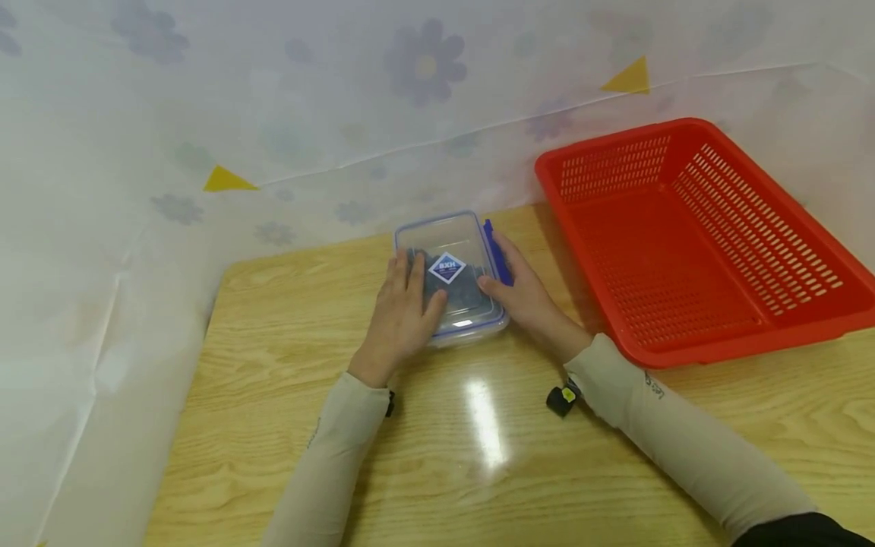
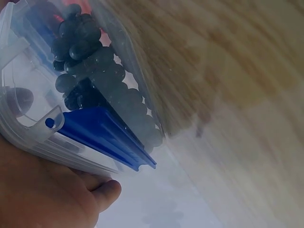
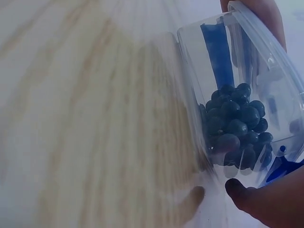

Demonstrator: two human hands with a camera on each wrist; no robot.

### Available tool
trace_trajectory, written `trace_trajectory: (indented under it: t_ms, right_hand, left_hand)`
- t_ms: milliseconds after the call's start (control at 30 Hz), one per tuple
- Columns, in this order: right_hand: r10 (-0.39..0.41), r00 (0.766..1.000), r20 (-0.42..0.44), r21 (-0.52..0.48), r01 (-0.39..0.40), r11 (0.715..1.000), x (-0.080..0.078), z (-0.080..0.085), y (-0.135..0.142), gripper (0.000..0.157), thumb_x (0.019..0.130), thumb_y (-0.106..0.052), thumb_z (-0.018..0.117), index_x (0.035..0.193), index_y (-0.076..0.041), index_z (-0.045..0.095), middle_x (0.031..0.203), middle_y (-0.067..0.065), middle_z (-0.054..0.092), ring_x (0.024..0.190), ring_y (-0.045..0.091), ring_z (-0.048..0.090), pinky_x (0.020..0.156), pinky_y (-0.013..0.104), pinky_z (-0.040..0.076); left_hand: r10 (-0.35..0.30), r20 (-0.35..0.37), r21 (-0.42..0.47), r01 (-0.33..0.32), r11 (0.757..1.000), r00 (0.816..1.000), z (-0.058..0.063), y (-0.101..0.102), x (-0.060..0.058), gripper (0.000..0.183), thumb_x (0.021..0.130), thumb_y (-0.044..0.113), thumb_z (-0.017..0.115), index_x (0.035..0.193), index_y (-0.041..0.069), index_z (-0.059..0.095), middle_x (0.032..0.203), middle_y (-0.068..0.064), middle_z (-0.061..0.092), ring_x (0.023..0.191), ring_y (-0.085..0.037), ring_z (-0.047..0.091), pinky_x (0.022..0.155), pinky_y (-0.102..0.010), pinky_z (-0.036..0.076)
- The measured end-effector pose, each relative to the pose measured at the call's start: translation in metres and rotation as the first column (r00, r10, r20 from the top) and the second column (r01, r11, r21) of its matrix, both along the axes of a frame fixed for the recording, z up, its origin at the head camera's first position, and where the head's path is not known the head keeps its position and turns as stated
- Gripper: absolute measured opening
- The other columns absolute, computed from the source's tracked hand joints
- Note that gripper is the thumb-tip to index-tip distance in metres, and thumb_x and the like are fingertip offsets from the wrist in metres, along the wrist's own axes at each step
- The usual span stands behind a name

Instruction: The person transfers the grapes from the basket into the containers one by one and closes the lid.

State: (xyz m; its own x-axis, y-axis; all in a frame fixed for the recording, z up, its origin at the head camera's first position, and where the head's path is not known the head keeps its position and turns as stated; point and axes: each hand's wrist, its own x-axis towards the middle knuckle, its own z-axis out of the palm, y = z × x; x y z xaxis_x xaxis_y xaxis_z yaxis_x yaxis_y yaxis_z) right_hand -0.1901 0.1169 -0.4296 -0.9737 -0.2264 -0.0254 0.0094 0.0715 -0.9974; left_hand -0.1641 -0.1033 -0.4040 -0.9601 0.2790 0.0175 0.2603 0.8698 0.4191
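A clear food container [image 1: 444,234] with a blue-edged lid lies on the table, dark round grapes [image 3: 237,116] visible through its walls. On its lid is a blue diamond label [image 1: 447,268]. My left hand [image 1: 399,319] rests on the lid's left part with fingers stretched forward. Below that hand, a blue side latch [image 2: 104,135] hangs angled outward in the left wrist view. At the container's right side my right hand [image 1: 525,298] holds on, thumb over the lid's edge and fingers along another blue latch [image 1: 502,258], which sticks outward.
A red plastic basket [image 1: 683,357] with slotted sides stands to the right of the container. The wood-grain table [image 1: 273,334] meets a flower-patterned sheet [image 1: 342,99] at the back and left. Yellow triangles [image 1: 229,179] mark the sheet.
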Motion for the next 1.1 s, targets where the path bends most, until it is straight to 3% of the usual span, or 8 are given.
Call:
trace_trajectory:
  t_ms: [200, 433, 767, 1100]
  right_hand:
    - [0.025, 1.000, 0.004, -0.063, -0.025, 0.998, -0.003, 0.000, -0.002, 0.081, 0.099, 0.000, 0.059, 0.164, -0.015, 0.013, 0.168, 0.007, 0.014, 0.152, 0.027, 0.012, 0.120, 0.044, 0.013]
    - [0.034, 0.998, 0.047, -0.068, -0.031, 0.997, -0.005, 0.002, -0.004, 0.082, 0.098, 0.000, 0.056, 0.164, -0.015, 0.010, 0.169, 0.006, 0.012, 0.152, 0.027, 0.011, 0.120, 0.044, 0.011]
    - [0.013, 0.991, 0.130, -0.048, -0.007, 0.999, -0.015, 0.002, -0.008, 0.088, 0.093, 0.000, 0.051, 0.165, -0.020, 0.004, 0.170, 0.000, 0.004, 0.153, 0.026, 0.004, 0.121, 0.046, 0.009]
    - [0.010, 0.987, 0.161, -0.183, 0.020, 0.983, -0.026, 0.003, -0.015, 0.101, 0.080, 0.010, 0.051, 0.164, -0.016, 0.002, 0.170, 0.000, -0.001, 0.153, 0.019, 0.000, 0.121, 0.037, 0.004]
  left_hand:
    - [-0.002, -0.002, 0.008, 0.002, 1.000, 1.000, -0.001, 0.001, 0.000, 0.076, 0.107, 0.048, 0.032, 0.161, -0.001, 0.012, 0.165, -0.026, -0.002, 0.152, -0.042, 0.001, 0.120, -0.052, 0.011]
    - [-0.011, -0.018, 0.003, 0.011, 1.000, 1.000, -0.001, 0.000, 0.001, 0.076, 0.107, 0.048, 0.030, 0.160, -0.002, 0.012, 0.165, -0.028, -0.001, 0.151, -0.045, 0.003, 0.119, -0.055, 0.013]
    - [-0.026, 0.000, 0.008, 0.026, 1.000, 1.000, 0.001, -0.001, -0.001, 0.076, 0.107, 0.050, 0.029, 0.161, -0.001, 0.010, 0.165, -0.026, -0.006, 0.151, -0.041, -0.005, 0.119, -0.053, 0.011]
    - [-0.035, 0.013, 0.008, 0.035, 0.999, 0.999, 0.001, 0.000, 0.000, 0.075, 0.108, 0.045, 0.033, 0.160, -0.003, 0.009, 0.164, -0.027, -0.007, 0.151, -0.042, -0.006, 0.119, -0.055, 0.012]
